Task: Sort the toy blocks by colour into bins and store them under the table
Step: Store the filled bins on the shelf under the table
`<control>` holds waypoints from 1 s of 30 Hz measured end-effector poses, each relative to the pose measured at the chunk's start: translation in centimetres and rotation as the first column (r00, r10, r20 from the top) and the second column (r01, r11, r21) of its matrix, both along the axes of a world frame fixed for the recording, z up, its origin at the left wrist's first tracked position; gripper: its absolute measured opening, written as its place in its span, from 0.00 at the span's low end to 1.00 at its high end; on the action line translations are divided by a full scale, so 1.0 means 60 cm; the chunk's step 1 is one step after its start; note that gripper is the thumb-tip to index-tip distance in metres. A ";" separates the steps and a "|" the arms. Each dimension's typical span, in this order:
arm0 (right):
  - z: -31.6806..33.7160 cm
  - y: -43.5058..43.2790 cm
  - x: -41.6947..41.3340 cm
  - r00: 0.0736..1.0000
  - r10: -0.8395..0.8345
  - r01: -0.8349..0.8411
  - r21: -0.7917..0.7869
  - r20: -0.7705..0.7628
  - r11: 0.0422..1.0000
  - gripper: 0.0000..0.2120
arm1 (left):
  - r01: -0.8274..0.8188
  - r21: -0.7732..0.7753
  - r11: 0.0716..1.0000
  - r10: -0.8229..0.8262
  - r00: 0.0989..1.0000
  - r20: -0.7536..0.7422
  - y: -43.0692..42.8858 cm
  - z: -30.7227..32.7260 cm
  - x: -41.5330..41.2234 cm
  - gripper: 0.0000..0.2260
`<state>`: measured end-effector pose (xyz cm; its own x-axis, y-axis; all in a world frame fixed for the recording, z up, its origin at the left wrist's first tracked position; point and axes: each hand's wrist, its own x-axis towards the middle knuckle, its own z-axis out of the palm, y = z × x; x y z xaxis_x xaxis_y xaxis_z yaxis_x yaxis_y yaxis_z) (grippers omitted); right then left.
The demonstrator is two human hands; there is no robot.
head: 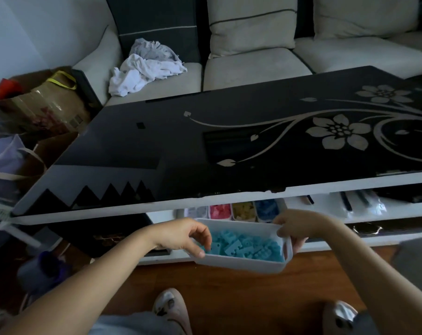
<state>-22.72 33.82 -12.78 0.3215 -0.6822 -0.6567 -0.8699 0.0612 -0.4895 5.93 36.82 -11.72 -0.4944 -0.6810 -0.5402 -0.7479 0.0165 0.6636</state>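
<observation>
A white rectangular bin (241, 263) full of light blue toy blocks (246, 245) hangs in front of the table's lower shelf (326, 243), just below the tabletop edge. My left hand (188, 235) grips its left rim with the fingers curled inside. Its right end is held by my right hand (297, 228). Behind it on the shelf stand bins of pink blocks (220, 211), yellow blocks (244, 210) and dark blue blocks (266, 207), with a greyish bin (197, 211) to their left.
The black glass tabletop (205, 146) with a white flower pattern overhangs the shelf. Pens and a plastic bag (364, 204) lie on the shelf to the right. A sofa with crumpled clothes (147, 66) is behind. Bags (43, 105) crowd the left; my feet stand on the wood floor (253, 298).
</observation>
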 end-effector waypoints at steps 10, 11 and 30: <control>-0.139 -0.050 -0.016 0.967 -0.248 0.252 0.077 -0.063 0.965 0.11 | -0.715 0.112 0.690 0.703 0.699 0.132 -0.011 -0.131 -0.016 0.17; -0.147 -0.055 -0.015 0.967 -0.246 0.250 0.072 -0.060 0.966 0.10 | -0.762 0.217 0.610 0.749 0.644 0.157 -0.010 -0.149 -0.019 0.20; -0.278 -0.059 0.034 0.487 -0.850 0.797 0.296 0.199 0.526 0.09 | -0.834 0.545 0.085 0.996 0.080 -0.033 -0.089 -0.357 -0.103 0.08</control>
<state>-20.66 30.25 -29.47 -0.1530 -0.6414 -0.7518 -0.2004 0.7651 -0.6120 -0.28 31.49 -33.15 0.2336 -0.5415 -0.8076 0.2885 -0.7546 0.5894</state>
